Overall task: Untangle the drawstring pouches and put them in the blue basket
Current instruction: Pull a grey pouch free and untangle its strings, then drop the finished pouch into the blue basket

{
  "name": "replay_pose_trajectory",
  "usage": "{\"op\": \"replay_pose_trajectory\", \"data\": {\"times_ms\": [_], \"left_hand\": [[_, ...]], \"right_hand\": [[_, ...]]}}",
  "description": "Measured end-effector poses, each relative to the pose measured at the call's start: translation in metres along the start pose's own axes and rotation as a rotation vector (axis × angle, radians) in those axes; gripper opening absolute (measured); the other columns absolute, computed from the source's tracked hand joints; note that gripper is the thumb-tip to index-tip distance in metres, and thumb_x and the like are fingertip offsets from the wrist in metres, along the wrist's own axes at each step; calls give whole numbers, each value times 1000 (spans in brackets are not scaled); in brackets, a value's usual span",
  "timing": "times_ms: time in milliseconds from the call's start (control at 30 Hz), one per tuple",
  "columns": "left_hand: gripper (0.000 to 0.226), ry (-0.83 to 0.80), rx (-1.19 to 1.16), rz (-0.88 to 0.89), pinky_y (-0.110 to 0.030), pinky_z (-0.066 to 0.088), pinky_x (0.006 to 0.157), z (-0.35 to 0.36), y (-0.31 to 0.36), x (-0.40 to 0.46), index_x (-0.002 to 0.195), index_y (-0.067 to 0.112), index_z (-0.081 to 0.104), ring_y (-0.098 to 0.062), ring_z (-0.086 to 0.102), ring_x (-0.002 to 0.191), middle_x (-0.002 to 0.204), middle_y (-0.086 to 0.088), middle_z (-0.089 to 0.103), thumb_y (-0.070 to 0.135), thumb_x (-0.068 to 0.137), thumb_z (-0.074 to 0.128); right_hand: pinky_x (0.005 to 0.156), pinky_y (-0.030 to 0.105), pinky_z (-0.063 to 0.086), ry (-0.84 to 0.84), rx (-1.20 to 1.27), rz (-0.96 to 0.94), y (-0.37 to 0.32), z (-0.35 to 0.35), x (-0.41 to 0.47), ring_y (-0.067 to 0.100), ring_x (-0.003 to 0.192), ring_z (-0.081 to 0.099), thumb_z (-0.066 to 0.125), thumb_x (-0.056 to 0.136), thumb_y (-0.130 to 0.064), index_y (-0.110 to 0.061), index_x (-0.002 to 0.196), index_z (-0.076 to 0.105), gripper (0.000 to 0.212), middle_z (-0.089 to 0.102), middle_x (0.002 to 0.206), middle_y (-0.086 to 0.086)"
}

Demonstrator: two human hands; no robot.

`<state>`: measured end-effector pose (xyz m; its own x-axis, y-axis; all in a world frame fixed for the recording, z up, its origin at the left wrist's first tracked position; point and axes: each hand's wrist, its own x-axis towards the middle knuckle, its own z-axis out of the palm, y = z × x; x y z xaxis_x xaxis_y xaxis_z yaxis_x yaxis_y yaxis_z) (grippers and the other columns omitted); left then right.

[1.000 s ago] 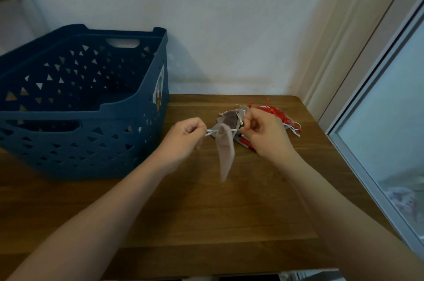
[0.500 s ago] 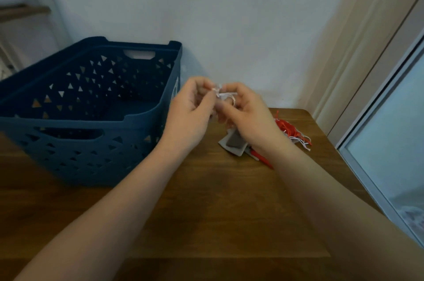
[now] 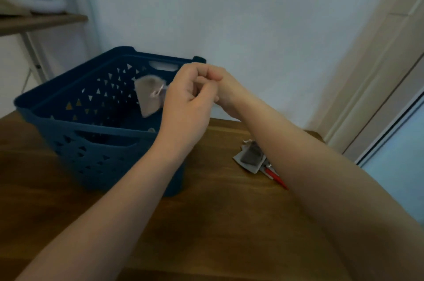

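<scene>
Raised over the near right corner of the blue basket (image 3: 75,106), with the left hand (image 3: 185,106) in front and the right hand (image 3: 226,91) tucked just behind it. Left fingers curled as if pinching the thin cord of a pale beige pouch (image 3: 148,95), though the pinch point sits behind the knuckles and the blur leaves it unclear whether the cord is truly gripped or just let go. Pouch hanging or falling inside the basket's mouth, above its floor, tilted, string end toward the hand: probably placed there so a release drops it straight in. Right fingers bent inward against the left; holding anything or nothing, cannot tell. Left on the wooden tabletop (image 3: 218,223), near the right forearm and well apart from the basket, a small heap of remaining pouches (image 3: 251,157): grey and dark ones stacked, a red one (image 3: 276,179) poking out beneath, partly hidden by the arm. Likely one pouch freed and going in, the tangle on the tabletop not yet sorted.
</scene>
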<state>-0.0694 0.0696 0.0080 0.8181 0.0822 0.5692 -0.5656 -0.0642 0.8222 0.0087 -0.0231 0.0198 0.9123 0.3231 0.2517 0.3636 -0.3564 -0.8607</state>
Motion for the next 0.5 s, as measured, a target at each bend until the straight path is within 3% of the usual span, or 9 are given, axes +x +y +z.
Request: {"op": "replay_pose_trajectory", "data": {"times_ms": [100, 200, 367, 500], "left_hand": [[24, -49, 3, -55, -25, 43, 62, 1, 4, 0, 79, 25, 58, -8, 47, 59, 64, 3, 53, 5, 90, 50], [23, -183, -39, -148, -30, 43, 62, 13, 7, -3, 78, 25, 59, -14, 51, 62, 64, 3, 56, 6, 88, 51], [19, -393, -17, -279, -28, 46, 62, 46, -4, -11, 80, 22, 59, -12, 56, 64, 67, 3, 58, 10, 91, 49], [13, -455, 40, -387, -21, 45, 56, 64, -27, -24, 87, 18, 58, -6, 59, 63, 80, 0, 61, 14, 94, 48]], "right_hand": [[86, 30, 49, 159, -70, 4, 23, -15, -4, 13, 95, 58, 49, 92, -11, -19, 93, 61, 15, 61, 95, -4], [86, 31, 45, 290, -201, 115, 62, -44, -24, 16, 95, 57, 50, 94, -17, -15, 101, 63, 14, 62, 100, 2], [87, 35, 48, 174, -617, 441, 147, -74, -59, 21, 102, 60, 48, 96, -26, -13, 110, 65, 25, 66, 110, 4], [82, 38, 50, 148, -867, 302, 177, -73, -85, 21, 97, 61, 49, 94, -24, -19, 107, 66, 22, 67, 102, 0]]}}
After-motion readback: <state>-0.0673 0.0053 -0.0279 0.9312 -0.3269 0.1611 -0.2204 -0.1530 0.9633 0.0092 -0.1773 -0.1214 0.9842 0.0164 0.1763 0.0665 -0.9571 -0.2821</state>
